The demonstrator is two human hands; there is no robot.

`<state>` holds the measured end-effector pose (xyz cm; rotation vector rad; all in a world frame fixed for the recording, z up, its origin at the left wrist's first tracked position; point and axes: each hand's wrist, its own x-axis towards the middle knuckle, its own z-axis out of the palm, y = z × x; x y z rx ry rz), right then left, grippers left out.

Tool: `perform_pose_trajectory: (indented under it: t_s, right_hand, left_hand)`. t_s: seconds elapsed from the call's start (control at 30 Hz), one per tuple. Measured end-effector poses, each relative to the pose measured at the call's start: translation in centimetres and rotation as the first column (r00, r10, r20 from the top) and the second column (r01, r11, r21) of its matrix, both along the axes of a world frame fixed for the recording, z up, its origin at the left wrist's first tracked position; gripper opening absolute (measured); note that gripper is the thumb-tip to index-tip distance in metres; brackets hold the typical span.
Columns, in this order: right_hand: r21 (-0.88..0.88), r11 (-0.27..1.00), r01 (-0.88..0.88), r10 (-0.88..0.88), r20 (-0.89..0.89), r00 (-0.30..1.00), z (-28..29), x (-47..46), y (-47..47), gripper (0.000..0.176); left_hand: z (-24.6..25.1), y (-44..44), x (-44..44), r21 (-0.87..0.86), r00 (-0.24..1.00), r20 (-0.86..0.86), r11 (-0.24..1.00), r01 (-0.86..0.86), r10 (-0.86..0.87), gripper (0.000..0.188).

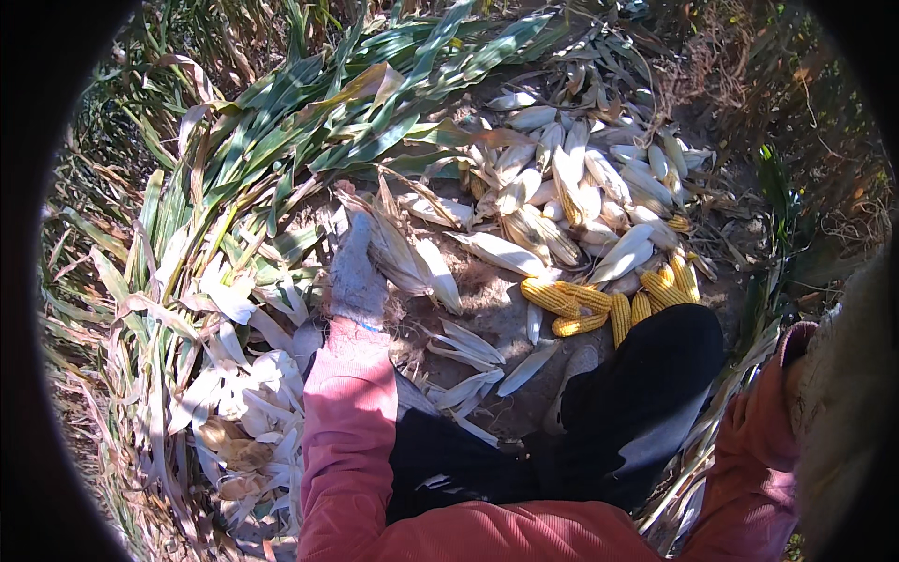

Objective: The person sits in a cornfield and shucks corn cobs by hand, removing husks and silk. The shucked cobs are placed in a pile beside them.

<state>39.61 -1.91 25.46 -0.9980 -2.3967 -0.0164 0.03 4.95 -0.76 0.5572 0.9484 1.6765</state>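
Observation:
My left hand [357, 270], in a pale work glove, is closed on an unhusked ear of corn [397, 249] with dry husk leaves. Another husked-over ear [439, 275] lies just right of it. Very near the camera at the right edge, my right hand [846, 393] looks large and blurred in its glove; whether it holds anything cannot be told. Bare yellow corn cobs [577, 298] lie in front of my bent knee. Beyond them is a heap of ears in pale husks [555, 183], some partly showing kernels.
Green and drying corn stalks [281, 126] lie in a curve at the left and far side. Stripped husks [260, 400] are piled left of my left forearm, and loose husk pieces [467, 351] lie on bare soil between my legs. Dry weeds [758, 56] stand at the far right.

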Motion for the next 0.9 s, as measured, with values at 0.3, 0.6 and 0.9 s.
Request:
perform_pose_trajectory:
  t_s: [0.3, 0.6, 0.9]
  right_hand:
    - [-0.088, 0.993, 0.080, -0.084, -0.052, 0.995, -1.6, 1.2, -0.7, 0.077]
    - [-0.148, 0.984, 0.097, -0.128, -0.213, 0.969, 0.3, 0.6, -2.2, 0.074]
    - [-0.844, 0.508, -0.175, -0.273, -0.350, 0.896, -18.3, -9.6, 0.7, 0.071]
  left_hand:
    - [4.3, -3.8, 1.9, 0.134, 0.994, 0.086, 0.988, -0.073, 0.061, 0.039]
    - [-1.1, 0.0, -0.3, 0.099, 0.999, -0.028, 0.994, 0.047, -0.044, 0.042]
    - [2.3, -4.0, 5.6, 0.094, 0.749, -0.662, 0.987, 0.128, -0.034, 0.035]
